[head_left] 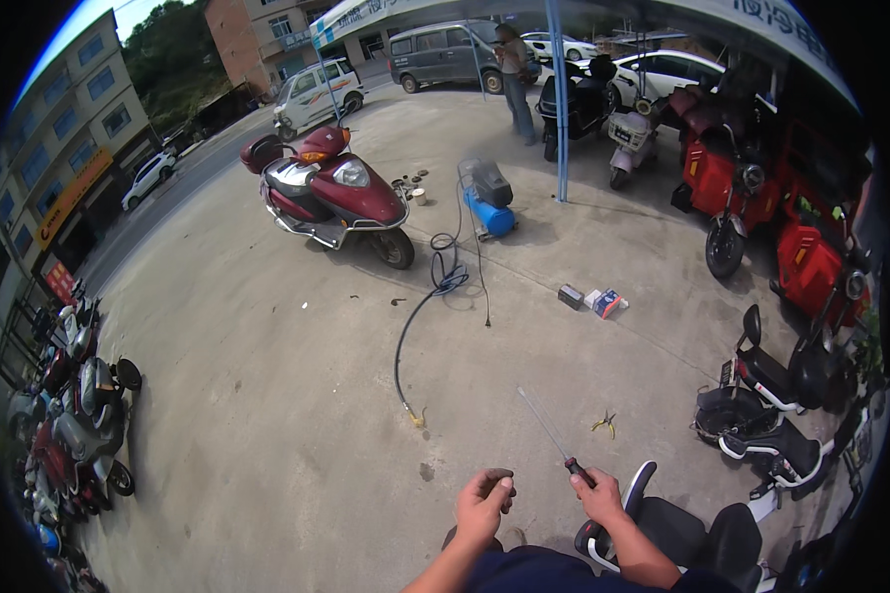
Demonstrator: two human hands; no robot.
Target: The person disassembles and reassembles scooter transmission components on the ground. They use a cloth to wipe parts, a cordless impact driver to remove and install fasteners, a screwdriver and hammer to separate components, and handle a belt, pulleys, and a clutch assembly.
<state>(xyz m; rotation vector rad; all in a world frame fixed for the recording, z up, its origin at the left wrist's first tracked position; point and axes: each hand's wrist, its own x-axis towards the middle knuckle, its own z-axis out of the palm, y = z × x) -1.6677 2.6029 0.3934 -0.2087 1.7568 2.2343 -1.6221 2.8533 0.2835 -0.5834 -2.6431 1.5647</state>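
Note:
My right hand [599,497] is wrapped round the dark handle of a long screwdriver [547,425]. Its thin shaft points forward and to the left, over the concrete. To its left, my left hand [484,504] is closed, thumb and fingers curled together. Whether anything small sits in those fingers I cannot make out. Yellow-handled pliers [606,426] lie on the ground just ahead of my right hand. Beside my right forearm is the black seat [674,526] of a scooter.
A dark air hose [398,361] runs from a blue compressor [490,212] to a yellow end piece. Small boxes [606,302] lie ahead on the right. A maroon scooter [336,193] stands farther off. Parked scooters line both sides; a person [513,77] stands by a blue post [561,119].

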